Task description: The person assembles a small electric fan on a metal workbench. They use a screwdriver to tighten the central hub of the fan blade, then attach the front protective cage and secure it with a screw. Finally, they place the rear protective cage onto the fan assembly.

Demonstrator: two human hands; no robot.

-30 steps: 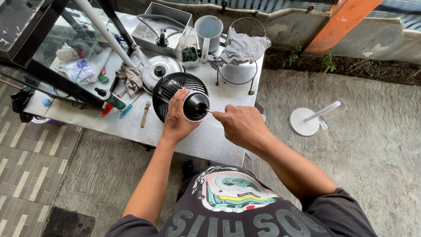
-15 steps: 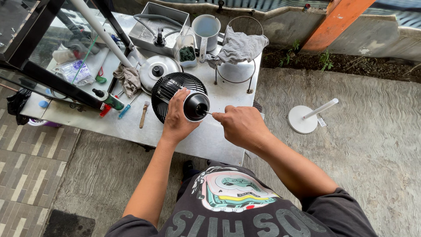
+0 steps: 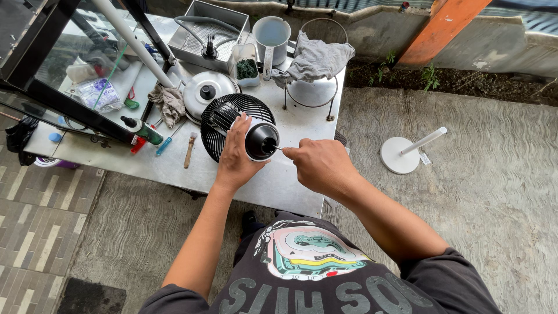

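Fan motor (image 3: pixel 260 139) between both hands, cup (image 3: pixel 271 36) behind

A: What ground is this?

B: Rough grey concrete floor (image 3: pixel 494 192), swirled with trowel marks. At eight o'clock it meets brick paving (image 3: pixel 29 232) laid in a zigzag.

A: And at the top?

B: A low, stained concrete wall (image 3: pixel 511 52) runs from twelve to two o'clock, with a strip of dark soil and small weeds (image 3: pixel 430 75) at its foot. An orange post (image 3: pixel 442 29) leans across it at one o'clock.

A: Furniture?

B: A metal-topped table (image 3: pixel 290 180) in the middle, and a black-framed glass cabinet (image 3: pixel 52 64) at ten o'clock. A white round stand with a short pole (image 3: pixel 407 152) lies on the concrete at three o'clock.

A: Light?

B: Even daylight, soft shadows.
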